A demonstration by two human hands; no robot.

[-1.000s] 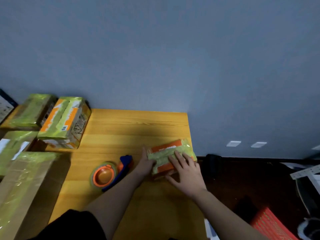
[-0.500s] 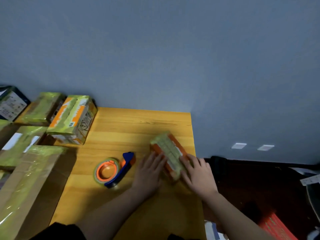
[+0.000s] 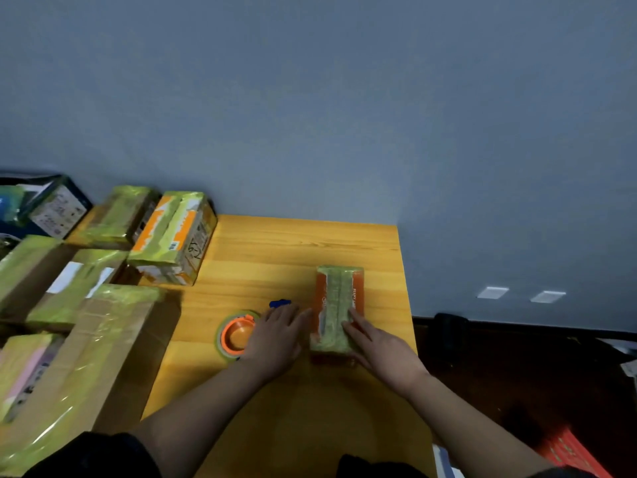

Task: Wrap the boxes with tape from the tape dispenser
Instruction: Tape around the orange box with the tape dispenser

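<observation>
Orange box, banded lengthwise with yellow-green tape, lies flat on the wooden tabletop close to its right edge, long axis running from the near side toward the far edge.

Right hand rests on the near right part of the box. Fingers are straight and laid flat, fingertips pressing on the taped top face. Nothing is pinched or gripped.

Left hand lies flat just left of the box, fingers extended and relaxed. Fingertips reach the box's left side; whether they touch it cannot be told. The hand holds nothing.

Tape dispenser sits on the tabletop directly left of the left hand and is partly covered by it. Visible parts: an orange hub with a roll of yellow-green tape around it, and a blue handle tip showing beyond the left fingers.

Taped orange-and-green carton stands at the far left corner of the tabletop, against the grey wall. Further taped cardboard boxes are stacked along and beyond the left edge; the nearest, largest one overlaps that edge.

Dark sleeve covers the left upper arm at the bottom of the view. A red ribbed item lies on the dark floor at lower right; its identity cannot be determined.
</observation>
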